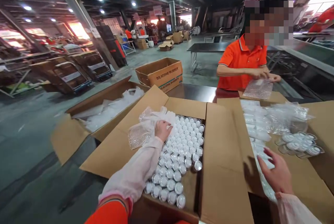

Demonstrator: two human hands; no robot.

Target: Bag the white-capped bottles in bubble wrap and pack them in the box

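My left hand reaches over an open cardboard box, its fingers curled closed at the edge of clear bubble wrap bags. Beneath and beside it stand rows of small clear containers with round white tops, packed close together. To the right, my right hand hovers with thumb and fingers apart, holding nothing. It is over a second open box, near a column of bubble-wrapped pieces. A loose cluster of the same containers lies in that box.
Across the table, a co-worker in an orange shirt holds a bubble wrap bag. A box marked SILICONE RUBBER stands at the back. At left, a long carton holds white plastic bags.
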